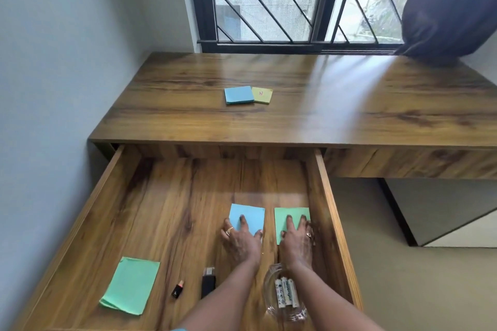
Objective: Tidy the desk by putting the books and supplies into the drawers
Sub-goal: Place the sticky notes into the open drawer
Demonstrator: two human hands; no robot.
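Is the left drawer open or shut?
Open. The drawer is pulled far out from under the desk, its floor and contents in plain view.

In the open drawer (325, 196), the left grip (242, 239) lies flat, fingers spread, on a blue note pad (248, 216). Just beside it, the right grip (295, 240) presses a green note pad (291, 216). Behind the right grip sits a clear jar of batteries (285, 294). Well left of the left grip lies a green sheet (130, 285). Beyond both, on the tabletop (349, 105), a blue pad (239, 94) touches a yellow pad (263, 95).
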